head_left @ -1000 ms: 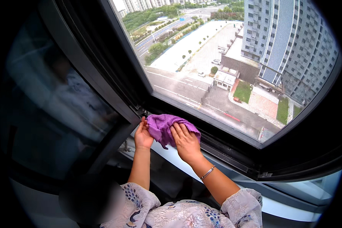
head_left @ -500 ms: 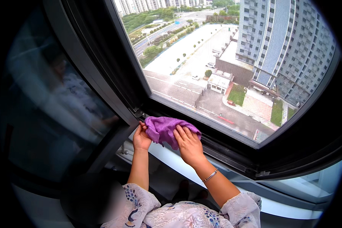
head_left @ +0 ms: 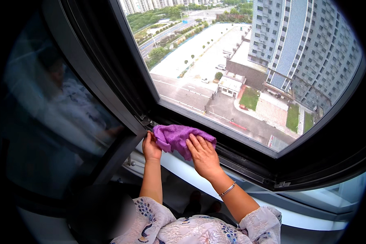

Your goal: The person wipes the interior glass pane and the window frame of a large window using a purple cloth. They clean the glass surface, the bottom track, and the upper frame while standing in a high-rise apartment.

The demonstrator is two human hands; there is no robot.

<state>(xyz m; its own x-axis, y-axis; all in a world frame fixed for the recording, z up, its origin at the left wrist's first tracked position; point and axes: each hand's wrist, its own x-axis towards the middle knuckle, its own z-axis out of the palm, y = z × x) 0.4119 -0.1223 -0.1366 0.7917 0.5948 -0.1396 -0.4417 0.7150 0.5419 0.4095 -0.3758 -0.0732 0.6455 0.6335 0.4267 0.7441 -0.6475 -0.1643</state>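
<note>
A crumpled purple cloth [head_left: 177, 138] lies over the black bottom rail of the window frame [head_left: 232, 164], its lower folds hanging over the near edge. My right hand [head_left: 204, 157] presses on the cloth's right part, fingers stretched along it and close together; the thumb is hidden. At the cloth's left end, my left hand [head_left: 152, 148] holds its edge with bent fingers, the fingertips close to the lower corner of the opened sash [head_left: 140, 126]. Part of that hand is covered by the cloth.
The opened dark glass sash [head_left: 65, 122] fills the left side, with a faint reflection in it. A screened pane [head_left: 215, 73] rises beyond the rail, buildings and a road far below. Under the rail runs a white ledge [head_left: 187, 173]. A metal fitting [head_left: 282, 185] sits at the right corner.
The view has shifted slightly. The cloth and both hands stay in nearly the same place on the rail, the cloth's left end a touch farther left.
</note>
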